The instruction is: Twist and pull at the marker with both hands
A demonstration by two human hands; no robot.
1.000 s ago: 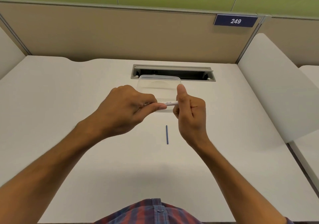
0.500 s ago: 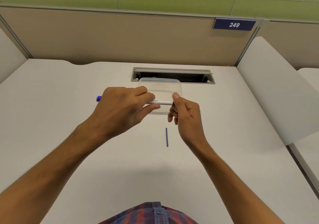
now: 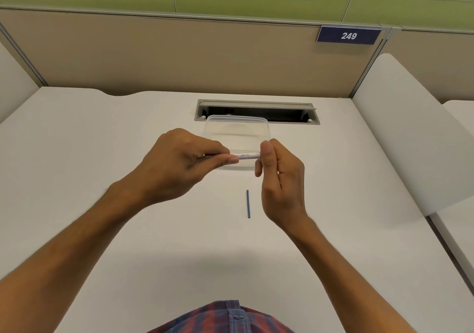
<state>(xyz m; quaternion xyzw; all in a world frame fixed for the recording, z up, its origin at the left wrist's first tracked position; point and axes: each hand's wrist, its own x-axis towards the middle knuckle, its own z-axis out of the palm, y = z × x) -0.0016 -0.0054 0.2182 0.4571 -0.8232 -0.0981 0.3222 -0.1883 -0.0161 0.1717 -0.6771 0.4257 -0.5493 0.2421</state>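
Note:
A white pen barrel (image 3: 245, 156) with small print is held level above the white desk (image 3: 102, 178). My left hand (image 3: 179, 164) grips its left part, fingers curled round it and hiding that end. My right hand (image 3: 278, 178) pinches the barrel's right end between thumb and fingertips. Below the hands, a thin blue refill (image 3: 248, 203) lies on the desk, apart from both hands. Behind the pen sits a clear plastic lid or container (image 3: 237, 130).
A grey cable slot (image 3: 256, 109) is set in the desk behind the clear plastic piece. Beige partitions close the back, with a blue sign reading 249 (image 3: 348, 36). A white side panel (image 3: 400, 132) stands at the right.
Half a second ago a blue end of the pen stuck out left of my left hand; now it is hidden. My right thumb, raised a second ago, now sits at the barrel's right end.

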